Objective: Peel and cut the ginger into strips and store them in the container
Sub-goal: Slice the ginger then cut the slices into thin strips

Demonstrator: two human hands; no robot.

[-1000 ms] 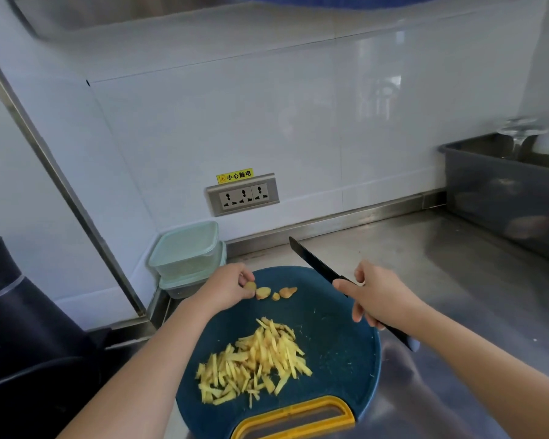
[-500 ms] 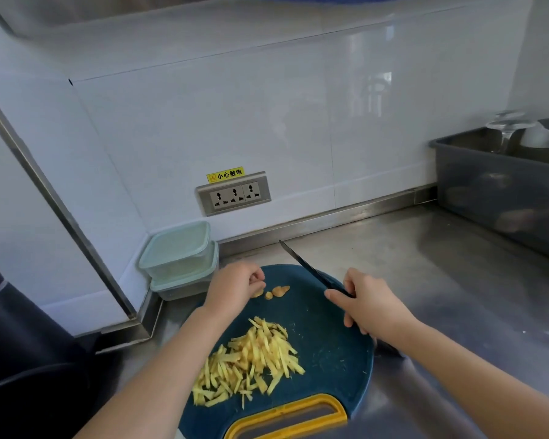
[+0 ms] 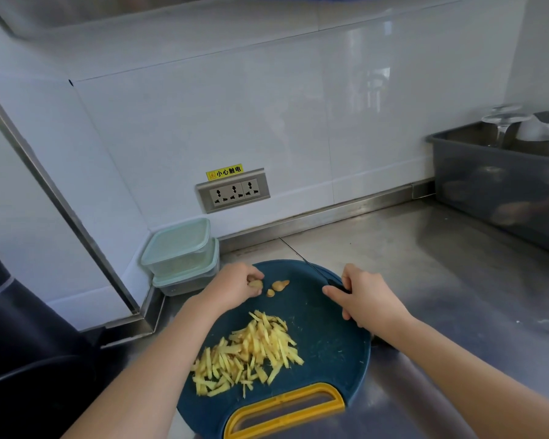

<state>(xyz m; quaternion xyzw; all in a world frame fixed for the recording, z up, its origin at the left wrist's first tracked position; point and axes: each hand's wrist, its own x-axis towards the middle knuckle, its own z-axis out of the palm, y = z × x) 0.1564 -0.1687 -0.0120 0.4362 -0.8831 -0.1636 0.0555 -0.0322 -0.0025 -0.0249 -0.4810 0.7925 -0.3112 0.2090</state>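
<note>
Pinching a small ginger knob (image 3: 256, 284) in curled fingertips, the left hand (image 3: 235, 288) presses it down near the far edge of the cutting board (image 3: 327, 337), probably to steady it for slicing. Two more ginger bits (image 3: 281, 284) lie just beside it. The right hand (image 3: 370, 301) wraps the knife (image 3: 333, 282) handle, knuckles up, blade pointing at the wall and clear of the fingers. Cut strips (image 3: 248, 353) are heaped nearer the board's front edge, leaving cutting room. The container (image 3: 178, 245) stands in the worktop's back-left corner.
</note>
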